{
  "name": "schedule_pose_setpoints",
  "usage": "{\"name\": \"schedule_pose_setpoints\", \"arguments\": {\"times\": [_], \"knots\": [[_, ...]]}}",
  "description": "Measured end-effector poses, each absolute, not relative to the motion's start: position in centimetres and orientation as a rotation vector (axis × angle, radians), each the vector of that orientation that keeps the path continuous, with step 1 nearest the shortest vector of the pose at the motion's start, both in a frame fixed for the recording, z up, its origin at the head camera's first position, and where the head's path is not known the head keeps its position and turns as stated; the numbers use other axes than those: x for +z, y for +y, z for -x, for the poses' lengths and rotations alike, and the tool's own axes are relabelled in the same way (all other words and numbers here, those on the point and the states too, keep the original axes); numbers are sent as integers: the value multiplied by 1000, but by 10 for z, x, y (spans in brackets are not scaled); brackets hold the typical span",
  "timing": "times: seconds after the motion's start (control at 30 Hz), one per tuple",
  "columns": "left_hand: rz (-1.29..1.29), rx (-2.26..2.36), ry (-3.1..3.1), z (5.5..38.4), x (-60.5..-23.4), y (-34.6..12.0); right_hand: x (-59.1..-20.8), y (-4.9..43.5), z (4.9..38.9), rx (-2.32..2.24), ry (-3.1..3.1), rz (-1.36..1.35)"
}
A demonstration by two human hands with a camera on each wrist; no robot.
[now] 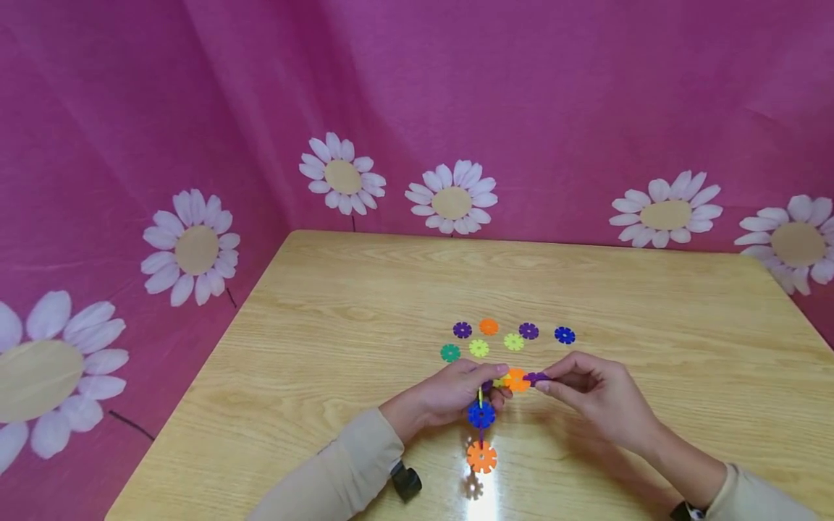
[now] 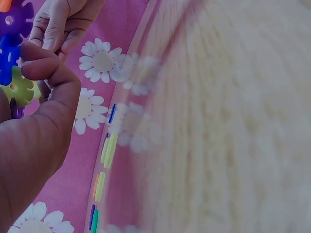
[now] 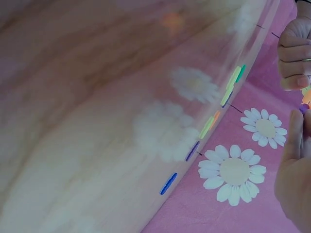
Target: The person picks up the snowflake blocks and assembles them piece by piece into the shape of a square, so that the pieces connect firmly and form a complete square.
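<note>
My left hand [image 1: 452,391] grips a chain of interlocking notched plastic discs, its thumb on top near a yellow disc [image 1: 501,381]. From that hand, a blue disc [image 1: 482,414] and an orange disc [image 1: 482,457] hang down in line over the tabletop. On the chain's right side is another orange disc [image 1: 517,380], with a purple disc [image 1: 536,378] at its right edge. My right hand [image 1: 602,398] pinches this purple disc between thumb and fingers. In the left wrist view, a yellow-green disc [image 2: 20,86] and a blue disc [image 2: 7,58] show beside the curled left fingers.
Several loose discs lie flat beyond the hands, among them a green one [image 1: 450,353], an orange one [image 1: 489,327] and a blue one [image 1: 565,335]. The wooden table [image 1: 365,289] meets a pink curtain [image 1: 521,108] printed with daisies at its back and left.
</note>
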State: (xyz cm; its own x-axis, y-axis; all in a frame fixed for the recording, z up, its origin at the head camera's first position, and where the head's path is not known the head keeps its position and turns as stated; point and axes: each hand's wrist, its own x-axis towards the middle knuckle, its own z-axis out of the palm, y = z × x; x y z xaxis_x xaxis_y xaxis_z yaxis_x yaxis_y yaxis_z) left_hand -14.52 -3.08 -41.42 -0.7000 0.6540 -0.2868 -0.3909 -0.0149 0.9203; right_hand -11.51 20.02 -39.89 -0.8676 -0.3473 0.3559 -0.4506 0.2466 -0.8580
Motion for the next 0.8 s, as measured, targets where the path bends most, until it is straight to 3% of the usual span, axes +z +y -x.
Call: {"name": "schedule_pose_setpoints", "arguments": {"times": [0.33,0.8], "knots": [[-247,1796,1492,147,-419,-32,-395,209,120,1648,-2550,-794],[-241,1788,1498,146,-420,-36,-397,248,178,1123,-2940,-733]]}}
